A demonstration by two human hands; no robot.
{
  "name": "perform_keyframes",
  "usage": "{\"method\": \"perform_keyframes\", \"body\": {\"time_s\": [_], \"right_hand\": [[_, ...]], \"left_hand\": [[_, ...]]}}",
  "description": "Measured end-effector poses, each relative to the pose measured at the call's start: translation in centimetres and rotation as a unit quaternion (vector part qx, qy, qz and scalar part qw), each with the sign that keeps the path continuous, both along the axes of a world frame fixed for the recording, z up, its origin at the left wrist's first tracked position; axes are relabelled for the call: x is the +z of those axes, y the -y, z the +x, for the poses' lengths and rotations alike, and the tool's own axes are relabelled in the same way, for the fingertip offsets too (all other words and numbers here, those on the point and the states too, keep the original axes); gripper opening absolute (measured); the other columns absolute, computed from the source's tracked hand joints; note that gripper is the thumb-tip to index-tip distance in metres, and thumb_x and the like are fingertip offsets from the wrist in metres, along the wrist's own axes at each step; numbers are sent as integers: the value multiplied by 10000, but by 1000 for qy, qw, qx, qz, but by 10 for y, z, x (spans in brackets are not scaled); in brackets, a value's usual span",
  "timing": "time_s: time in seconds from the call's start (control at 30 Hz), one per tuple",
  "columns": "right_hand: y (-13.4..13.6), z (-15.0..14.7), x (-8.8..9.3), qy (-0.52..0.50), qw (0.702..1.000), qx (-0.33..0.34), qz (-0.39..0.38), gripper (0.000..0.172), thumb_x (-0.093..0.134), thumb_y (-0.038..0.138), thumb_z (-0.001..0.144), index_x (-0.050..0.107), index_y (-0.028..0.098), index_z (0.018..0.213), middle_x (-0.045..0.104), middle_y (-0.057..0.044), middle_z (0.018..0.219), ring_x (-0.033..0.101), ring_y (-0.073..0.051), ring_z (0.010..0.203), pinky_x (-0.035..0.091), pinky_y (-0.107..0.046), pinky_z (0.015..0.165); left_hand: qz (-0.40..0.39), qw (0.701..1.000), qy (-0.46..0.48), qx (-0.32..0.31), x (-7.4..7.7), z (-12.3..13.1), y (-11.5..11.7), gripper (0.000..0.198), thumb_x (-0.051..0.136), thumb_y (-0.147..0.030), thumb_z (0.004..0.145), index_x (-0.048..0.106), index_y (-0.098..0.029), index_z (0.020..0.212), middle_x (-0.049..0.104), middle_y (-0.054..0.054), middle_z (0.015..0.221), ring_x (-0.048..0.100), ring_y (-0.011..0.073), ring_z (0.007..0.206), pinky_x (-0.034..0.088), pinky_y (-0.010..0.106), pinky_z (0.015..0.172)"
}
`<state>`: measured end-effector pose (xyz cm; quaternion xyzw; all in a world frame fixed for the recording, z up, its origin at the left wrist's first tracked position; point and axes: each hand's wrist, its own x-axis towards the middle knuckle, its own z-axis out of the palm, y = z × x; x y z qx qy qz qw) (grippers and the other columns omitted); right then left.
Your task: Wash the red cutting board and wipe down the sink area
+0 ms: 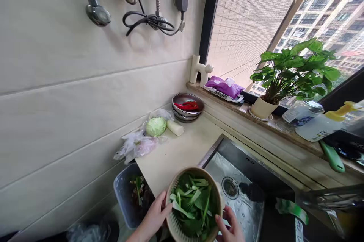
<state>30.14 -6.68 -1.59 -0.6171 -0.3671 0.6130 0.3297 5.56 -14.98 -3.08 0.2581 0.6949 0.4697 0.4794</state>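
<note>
A beige round colander (218,192) full of green leafy vegetables (196,204) is between my hands, over the corner of the counter and the sink. On its left rim, the fingers of my left hand (156,213) are closed, the thumb reaching toward the leaves. My right hand (231,227) grips the right rim, its fingers bent round the edge. The underside of the colander is hidden.
The metal sink (224,168) lies to the right, and a grey bin (121,192) with scraps hangs at the left. Behind are a cabbage (156,126), a white radish piece (175,127) and metal bowls (178,110) holding red peppers (187,105). A potted plant (263,108) stands on the sill.
</note>
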Motion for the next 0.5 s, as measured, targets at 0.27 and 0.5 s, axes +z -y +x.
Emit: {"method": "perform_keyframes", "body": {"time_s": [0.27,0.5], "right_hand": [[5,19,3,21,997,-65,-31,754,672,784,500,646,203,979,671,-81,928,656,-205,734,514,-304,574],[67,72,-28,59,970,-230,-58,740,705,778,431,675,176,860,652,-48,736,623,-164,615,440,-238,478]], "left_hand": [[-2,994,88,58,46,-30,-99,235,701,-239,707,564,-156,879,643,-6,674,577,130,480,436,204,379],[-35,994,94,47,64,-38,-293,116,575,-8,782,543,-114,815,567,-26,533,564,99,422,477,172,404]]}}
